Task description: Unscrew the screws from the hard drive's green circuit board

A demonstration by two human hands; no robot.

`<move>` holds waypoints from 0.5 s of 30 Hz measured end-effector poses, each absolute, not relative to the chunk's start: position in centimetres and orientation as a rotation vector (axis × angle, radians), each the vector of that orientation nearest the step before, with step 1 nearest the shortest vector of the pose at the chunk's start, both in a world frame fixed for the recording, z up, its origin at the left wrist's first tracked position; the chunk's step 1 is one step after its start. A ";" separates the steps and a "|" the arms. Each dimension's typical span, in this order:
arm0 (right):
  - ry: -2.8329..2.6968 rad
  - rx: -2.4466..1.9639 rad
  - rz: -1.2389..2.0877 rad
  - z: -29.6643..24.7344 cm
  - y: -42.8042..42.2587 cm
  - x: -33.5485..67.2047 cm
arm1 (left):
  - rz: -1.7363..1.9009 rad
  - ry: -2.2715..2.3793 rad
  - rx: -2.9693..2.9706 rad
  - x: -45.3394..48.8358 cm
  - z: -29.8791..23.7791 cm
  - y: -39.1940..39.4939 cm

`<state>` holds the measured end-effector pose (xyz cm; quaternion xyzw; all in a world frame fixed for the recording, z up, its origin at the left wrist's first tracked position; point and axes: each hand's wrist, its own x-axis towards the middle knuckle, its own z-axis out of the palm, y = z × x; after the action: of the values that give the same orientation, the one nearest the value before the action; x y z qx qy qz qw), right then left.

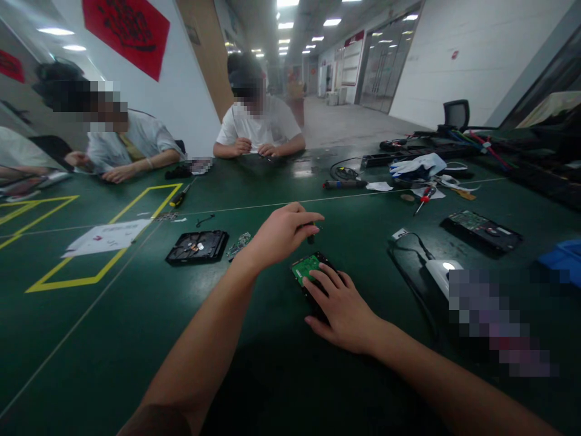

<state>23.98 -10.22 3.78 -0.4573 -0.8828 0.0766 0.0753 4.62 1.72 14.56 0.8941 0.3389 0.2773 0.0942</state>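
A hard drive (323, 259) with a green circuit board facing up lies on the green table before me. My right hand (347, 306) rests over its near right part, fingers spread across the board and thumb by the near left edge. Just beyond the drive is my left hand (288, 233), raised, with index finger and thumb close together. Something small and dark (311, 238) shows below those fingertips; its kind is not clear. Left of the drive sit a bunch of small metal parts (239, 244) and an opened black drive casing (197, 246).
Another hard drive (482, 231), a red-handled screwdriver (425, 198) and white gloves (418, 165) lie to the right. A cable (411, 284) runs to a white device (442, 275). At left are a paper sheet (106, 237) and a yellow-black screwdriver (180, 195). Several people sit opposite.
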 end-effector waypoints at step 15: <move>-2.642 -1.364 0.233 3.8 -10.1 24.0 | 0.918 0.985 2.589 5.0 14.2 2.0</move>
<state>23.96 -10.07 3.84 -0.4560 -0.8830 0.0778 0.0796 4.99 2.04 14.16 0.8816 0.3356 0.3125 0.1117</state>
